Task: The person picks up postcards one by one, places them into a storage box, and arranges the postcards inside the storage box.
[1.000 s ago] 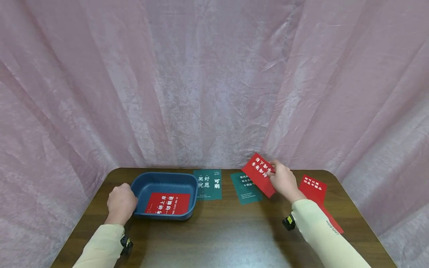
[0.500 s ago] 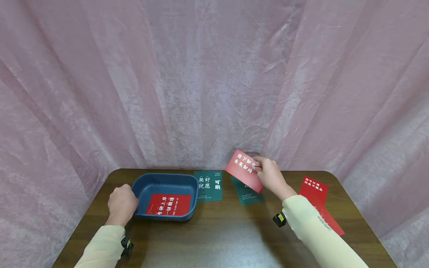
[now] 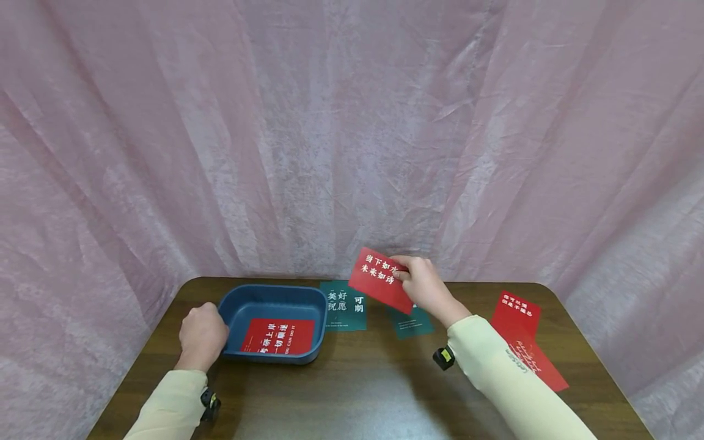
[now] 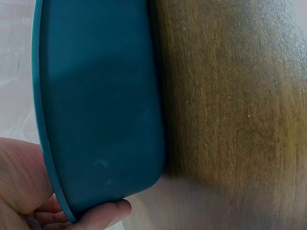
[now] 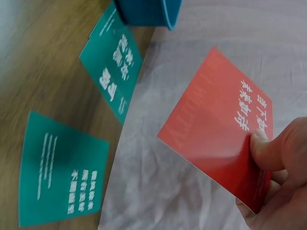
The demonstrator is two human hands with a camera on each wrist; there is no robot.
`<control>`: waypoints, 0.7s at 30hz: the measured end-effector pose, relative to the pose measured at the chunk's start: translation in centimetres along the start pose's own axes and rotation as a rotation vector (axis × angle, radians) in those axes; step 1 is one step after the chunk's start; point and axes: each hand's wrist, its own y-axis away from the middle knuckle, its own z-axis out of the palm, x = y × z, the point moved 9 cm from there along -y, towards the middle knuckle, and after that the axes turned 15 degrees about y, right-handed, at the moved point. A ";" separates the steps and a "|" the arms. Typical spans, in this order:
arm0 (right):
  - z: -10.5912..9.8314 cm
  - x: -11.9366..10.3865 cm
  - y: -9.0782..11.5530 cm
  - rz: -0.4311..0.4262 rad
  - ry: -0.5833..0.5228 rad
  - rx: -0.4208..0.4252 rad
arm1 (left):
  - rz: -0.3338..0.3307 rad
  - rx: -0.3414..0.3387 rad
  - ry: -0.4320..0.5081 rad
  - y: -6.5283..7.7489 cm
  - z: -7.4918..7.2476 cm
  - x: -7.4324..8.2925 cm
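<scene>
My right hand (image 3: 423, 284) pinches a red card (image 3: 376, 276) with white lettering by its edge, thumb on the printed face in the right wrist view. The card is raised over the back of the table and overlaps two green cards in the head view. At the left, my left hand (image 3: 202, 333) grips the left side of a blue plastic basin (image 3: 319, 342); in the left wrist view, fingers (image 4: 108, 213) curl round the basin's rim. Inside the basin lies another red card (image 3: 280, 336). One green card (image 5: 62, 170) lies near my right hand, and another green card (image 5: 115, 67) sits beside the basin.
Two overlapping red cards, an upper card (image 3: 517, 311) and a lower card (image 3: 541, 366), lie on the right of the wooden table (image 3: 352, 391). A pink velvet curtain (image 3: 352, 134) hangs close behind the table's back edge.
My right hand has carried the red card leftward, from over the right green card toward the green card beside the basin. My left hand has kept its grip on the basin.
</scene>
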 end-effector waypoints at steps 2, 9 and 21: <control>0.3 -0.7 -0.1 0.001 -0.027 -0.009 | 0.000 0.003 0.000 0.0 0.0 0.0; 1.0 -3.5 -0.8 -0.059 -0.044 0.004 | 0.004 0.008 -0.002 0.1 0.1 -0.1; 4.1 -7.8 -1.4 -0.120 -0.098 -0.073 | -0.016 -0.006 -0.008 0.3 0.1 0.4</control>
